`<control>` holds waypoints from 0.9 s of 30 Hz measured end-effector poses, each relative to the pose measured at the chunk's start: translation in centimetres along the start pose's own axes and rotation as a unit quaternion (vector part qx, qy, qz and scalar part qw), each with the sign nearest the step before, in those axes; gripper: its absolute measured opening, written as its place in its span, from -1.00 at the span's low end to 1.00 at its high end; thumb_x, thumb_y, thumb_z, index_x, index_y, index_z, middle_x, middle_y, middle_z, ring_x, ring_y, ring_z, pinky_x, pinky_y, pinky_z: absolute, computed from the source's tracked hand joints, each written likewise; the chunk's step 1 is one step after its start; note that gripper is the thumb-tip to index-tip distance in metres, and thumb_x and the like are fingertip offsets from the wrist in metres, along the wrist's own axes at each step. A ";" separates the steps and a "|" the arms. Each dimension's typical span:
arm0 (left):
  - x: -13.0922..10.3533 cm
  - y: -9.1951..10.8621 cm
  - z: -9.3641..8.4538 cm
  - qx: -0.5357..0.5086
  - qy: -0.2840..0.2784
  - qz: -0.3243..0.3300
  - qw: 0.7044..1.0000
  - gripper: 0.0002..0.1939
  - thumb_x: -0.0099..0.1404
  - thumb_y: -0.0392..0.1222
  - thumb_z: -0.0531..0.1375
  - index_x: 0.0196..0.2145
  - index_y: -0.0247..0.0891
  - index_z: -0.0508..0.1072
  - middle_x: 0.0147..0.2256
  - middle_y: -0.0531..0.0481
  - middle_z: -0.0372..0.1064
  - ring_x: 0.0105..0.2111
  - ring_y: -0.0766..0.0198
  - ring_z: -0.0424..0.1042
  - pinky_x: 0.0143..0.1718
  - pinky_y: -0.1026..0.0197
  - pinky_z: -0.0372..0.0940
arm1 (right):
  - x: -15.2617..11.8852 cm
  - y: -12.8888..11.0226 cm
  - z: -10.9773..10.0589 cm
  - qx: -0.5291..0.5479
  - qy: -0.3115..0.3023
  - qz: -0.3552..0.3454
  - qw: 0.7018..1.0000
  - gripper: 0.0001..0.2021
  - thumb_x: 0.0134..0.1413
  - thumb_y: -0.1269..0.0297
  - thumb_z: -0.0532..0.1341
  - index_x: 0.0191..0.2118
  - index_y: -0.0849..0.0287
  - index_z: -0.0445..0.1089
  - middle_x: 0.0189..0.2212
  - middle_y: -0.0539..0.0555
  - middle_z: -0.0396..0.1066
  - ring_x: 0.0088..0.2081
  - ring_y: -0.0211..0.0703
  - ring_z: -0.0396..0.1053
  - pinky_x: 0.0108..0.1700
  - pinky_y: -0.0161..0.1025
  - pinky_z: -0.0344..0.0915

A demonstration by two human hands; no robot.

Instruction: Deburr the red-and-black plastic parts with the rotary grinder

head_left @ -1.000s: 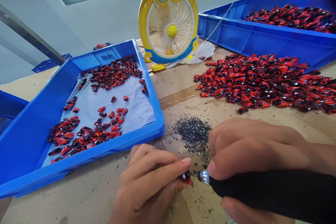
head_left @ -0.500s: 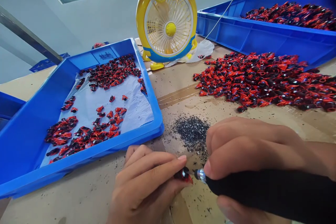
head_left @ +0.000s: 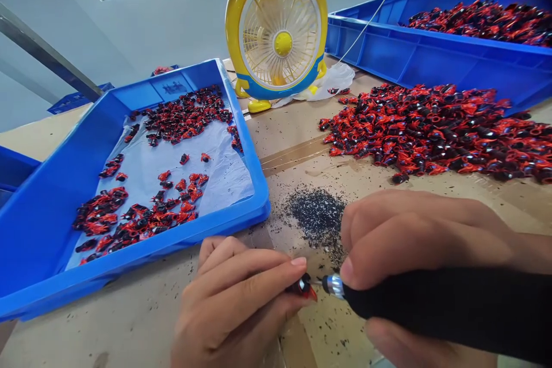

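Observation:
My left hand (head_left: 241,293) pinches a small red and black plastic part (head_left: 304,286) between thumb and fingers, most of it hidden by them. My right hand (head_left: 414,253) is wrapped round a black handheld rotary tool (head_left: 448,305) with a silver collar. The tool's thin bit points left at the black end of the part; whether its tip touches or sits inside I cannot tell. Just beyond both hands lies a heap of black shavings (head_left: 317,210) on the brown tabletop (head_left: 142,310).
A blue tray (head_left: 259,184) at left holds many similar parts on a white sheet. At right, a large pile of parts (head_left: 435,132) lies before another filled blue bin (head_left: 431,52). A yellow fan (head_left: 283,43) stands at the back, with a thin cable (head_left: 375,14) beside it.
The right hand and tool have shifted slightly right, so more of the thin bit shows between collar and part. The left hand keeps its pinch. The whole view has moved a little.

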State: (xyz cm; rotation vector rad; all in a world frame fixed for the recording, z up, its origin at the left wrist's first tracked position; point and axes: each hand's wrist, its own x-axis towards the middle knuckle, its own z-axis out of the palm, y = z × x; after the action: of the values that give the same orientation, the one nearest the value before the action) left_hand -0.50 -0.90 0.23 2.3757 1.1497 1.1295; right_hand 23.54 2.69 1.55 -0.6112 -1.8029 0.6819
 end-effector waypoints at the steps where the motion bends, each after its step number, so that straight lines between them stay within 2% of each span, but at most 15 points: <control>1: 0.0 0.0 0.0 -0.002 0.002 0.004 1.000 -0.71 0.38 -0.31 0.49 0.03 -0.13 0.71 -0.15 -0.02 0.73 -0.35 0.18 0.48 -0.30 0.04 0.30 | 0.1 0.3 -0.2 0.015 -0.011 -0.011 1.000 -0.85 0.41 0.20 0.26 -0.22 0.14 0.44 -0.45 -0.07 0.42 -0.52 -0.36 0.36 -0.51 -0.33 0.35; 3: -0.1 -0.1 0.1 -0.008 0.007 0.000 1.000 -0.72 0.38 -0.30 0.48 0.03 -0.13 0.71 -0.16 -0.01 0.73 -0.36 0.19 0.48 -0.30 0.04 0.30 | 0.3 0.9 -0.6 0.039 -0.045 -0.037 0.998 -0.89 0.26 0.29 0.37 -0.17 0.09 0.43 -0.46 -0.08 0.44 -0.55 -0.33 0.39 -0.55 -0.32 0.37; 5: -0.1 -0.1 0.3 -0.011 0.015 -0.008 1.000 -0.72 0.38 -0.30 0.49 0.03 -0.13 0.70 -0.15 0.00 0.72 -0.35 0.19 0.48 -0.29 0.03 0.30 | 0.4 1.3 -1.0 0.033 -0.067 -0.048 0.996 -0.75 0.13 0.35 0.46 -0.13 0.04 0.43 -0.45 -0.07 0.47 -0.56 -0.28 0.42 -0.59 -0.29 0.38; 6: -0.1 -0.2 0.4 -0.012 0.019 -0.007 1.000 -0.72 0.38 -0.30 0.49 0.03 -0.13 0.70 -0.15 0.00 0.72 -0.35 0.20 0.47 -0.28 0.03 0.29 | 0.5 1.4 -1.0 0.023 -0.067 -0.039 0.997 -0.72 0.11 0.35 0.48 -0.12 0.02 0.42 -0.44 -0.07 0.48 -0.55 -0.27 0.44 -0.58 -0.29 0.40; 11: -0.2 -0.1 0.5 -0.020 0.010 -0.008 1.000 -0.71 0.37 -0.34 0.49 0.02 -0.16 0.69 -0.13 0.02 0.70 -0.33 0.21 0.44 -0.26 0.03 0.28 | 0.6 1.2 -0.8 0.057 -0.051 -0.037 0.996 -0.83 0.15 0.32 0.42 -0.18 0.14 0.45 -0.44 -0.09 0.44 -0.53 -0.38 0.40 -0.55 -0.39 0.38; 14: -0.2 -0.2 0.3 -0.025 0.012 -0.006 1.000 -0.69 0.36 -0.36 0.49 0.03 -0.17 0.68 -0.14 0.01 0.70 -0.33 0.21 0.44 -0.27 0.03 0.27 | 0.4 0.9 -0.7 0.041 -0.058 -0.027 0.997 -0.77 0.12 0.33 0.48 -0.16 0.11 0.45 -0.43 -0.09 0.46 -0.52 -0.35 0.41 -0.55 -0.37 0.37; 18: 0.0 -0.5 0.2 -0.013 0.006 0.000 1.000 -0.72 0.39 -0.31 0.48 0.02 -0.13 0.68 -0.15 0.01 0.71 -0.35 0.21 0.44 -0.29 0.04 0.26 | 0.3 0.4 -0.7 0.020 -0.024 -0.006 1.000 -0.90 0.33 0.22 0.32 -0.20 0.12 0.45 -0.46 -0.09 0.43 -0.54 -0.38 0.38 -0.53 -0.36 0.36; 23: 0.1 -0.4 0.2 -0.017 0.010 -0.010 1.000 -0.68 0.37 -0.34 0.49 0.05 -0.15 0.68 -0.14 0.02 0.70 -0.33 0.22 0.45 -0.26 0.03 0.27 | 0.5 0.3 -0.6 -0.021 -0.040 -0.021 0.999 -0.89 0.33 0.20 0.37 -0.17 0.06 0.45 -0.44 -0.02 0.49 -0.48 -0.22 0.49 -0.55 -0.25 0.38; 27: 0.0 -0.3 0.3 -0.018 0.016 -0.003 1.000 -0.75 0.40 -0.27 0.48 0.02 -0.15 0.69 -0.15 0.04 0.70 -0.34 0.22 0.46 -0.25 0.02 0.25 | 0.3 0.6 0.0 0.018 -0.006 -0.015 1.000 -0.74 0.48 0.11 0.25 -0.23 0.17 0.46 -0.46 -0.09 0.41 -0.51 -0.42 0.39 -0.43 -0.41 0.42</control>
State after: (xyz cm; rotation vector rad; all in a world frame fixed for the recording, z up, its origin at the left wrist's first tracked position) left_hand -0.46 -0.70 -0.15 2.3335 1.1356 1.1802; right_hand 23.47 3.31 1.34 -0.5554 -1.8039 0.6986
